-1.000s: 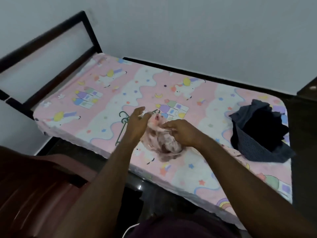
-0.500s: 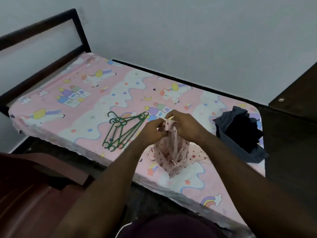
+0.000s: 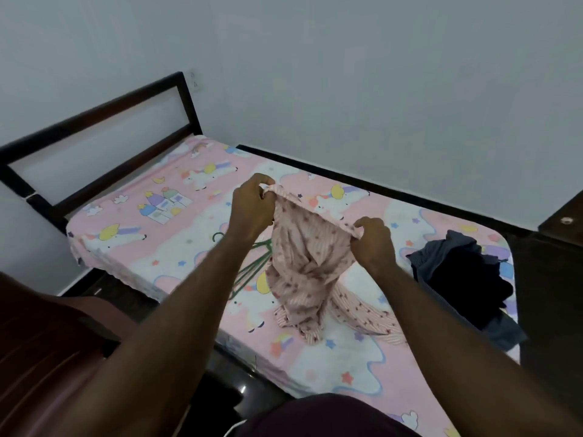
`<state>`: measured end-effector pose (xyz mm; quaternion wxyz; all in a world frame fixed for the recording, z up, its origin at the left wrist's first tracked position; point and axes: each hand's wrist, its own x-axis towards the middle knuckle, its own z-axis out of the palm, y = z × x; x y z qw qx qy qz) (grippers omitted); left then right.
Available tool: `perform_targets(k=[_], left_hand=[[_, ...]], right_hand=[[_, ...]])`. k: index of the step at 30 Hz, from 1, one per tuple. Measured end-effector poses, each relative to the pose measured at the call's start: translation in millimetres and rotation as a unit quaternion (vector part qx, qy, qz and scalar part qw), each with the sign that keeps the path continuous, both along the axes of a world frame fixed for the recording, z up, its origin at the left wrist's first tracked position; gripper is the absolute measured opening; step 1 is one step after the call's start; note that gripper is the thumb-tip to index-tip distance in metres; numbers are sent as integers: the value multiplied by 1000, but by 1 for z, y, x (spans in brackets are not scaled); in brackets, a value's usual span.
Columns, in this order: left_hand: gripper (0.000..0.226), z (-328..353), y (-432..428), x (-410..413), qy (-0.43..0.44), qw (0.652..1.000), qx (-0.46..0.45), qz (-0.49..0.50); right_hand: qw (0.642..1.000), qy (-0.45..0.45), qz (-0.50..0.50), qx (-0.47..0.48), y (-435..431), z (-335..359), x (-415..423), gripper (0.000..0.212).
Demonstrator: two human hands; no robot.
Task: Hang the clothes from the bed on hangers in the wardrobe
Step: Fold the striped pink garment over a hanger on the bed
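A small pink patterned garment (image 3: 307, 263) hangs above the bed (image 3: 132, 247), its lower end resting crumpled on the sheet. My left hand (image 3: 252, 209) pinches its top edge at the upper left. My right hand (image 3: 373, 242) pinches the same edge lower and to the right, so the edge is stretched between them. Green plastic hangers (image 3: 252, 266) lie on the sheet, mostly hidden behind my left forearm and the garment. A heap of dark clothes (image 3: 463, 275) sits at the right end of the bed.
The bed has a pink unicorn sheet and a dark headboard frame (image 3: 94, 134) at the left, against a pale wall. A dark cabinet (image 3: 564, 225) stands at the far right. A reddish-brown chair (image 3: 53, 357) is at the lower left.
Both hands have lifted the pink garment off the sheet and moved apart, spreading its top edge. The view has tilted up, showing more wall.
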<state>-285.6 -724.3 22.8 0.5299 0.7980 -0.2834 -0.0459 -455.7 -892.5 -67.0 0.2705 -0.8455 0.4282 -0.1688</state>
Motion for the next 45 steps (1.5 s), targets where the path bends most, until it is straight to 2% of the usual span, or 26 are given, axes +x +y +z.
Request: perform_targets(k=[4,6,9,11,12,13,15,16,19,21,23,25,29,33,35,36,38,40,45], left_hand=[[18,8,2,9,1,998,34,62],[17,12,0,9,5,997,40,71],[17,20,-10,-1,7,997,40,66],[18,25,-21,-11,-14,997,37,60],[18,27,-26,-17,-28,997,37,57],[19,27,-31,-22,-41,997,39,50],[18,26,-33,-27,-68,996,45,36],[18,24,-31,-27,-80,995,53,32],[20,4,-10,-14,-136,978,156,36],[21,-21,6,-8,-171,953,247,49],[20,-43,23,-7,-169,937,300,64],[22,-56,36,2,-129,937,315,79],[22,-43,55,35,-23,963,246,110],[10,2,52,61,91,983,95,131],[7,34,44,74,121,983,18,134],[9,46,40,83,132,983,-6,127],[16,86,32,95,128,984,-41,114],[20,137,25,103,97,988,-63,104],[10,243,19,111,27,994,-86,65]], right_hand=[[997,-44,-20,64,-29,13,-1,28],[998,-21,10,62,-39,18,-1,24],[994,42,100,4,-31,31,4,45],[982,3,188,-9,-8,46,18,64],[975,-10,223,-18,6,52,27,65],[970,-20,241,-30,19,57,37,57],[969,-53,237,-53,33,62,54,21],[971,-75,219,-50,34,64,58,11],[975,-154,160,-14,16,72,57,25],[973,-182,140,-38,3,82,53,34],[972,-186,128,-58,-6,92,50,35],[977,-174,103,-70,-19,98,44,31],[993,-78,39,-81,-57,97,24,25],[998,-45,1,-47,-78,113,14,23],[994,-102,-12,-20,-83,142,24,21],[986,-160,-29,27,-85,159,31,20],[946,-282,-52,153,-87,201,45,24],[910,-355,-33,211,-90,246,58,27],[904,-397,29,154,-94,338,79,26]])
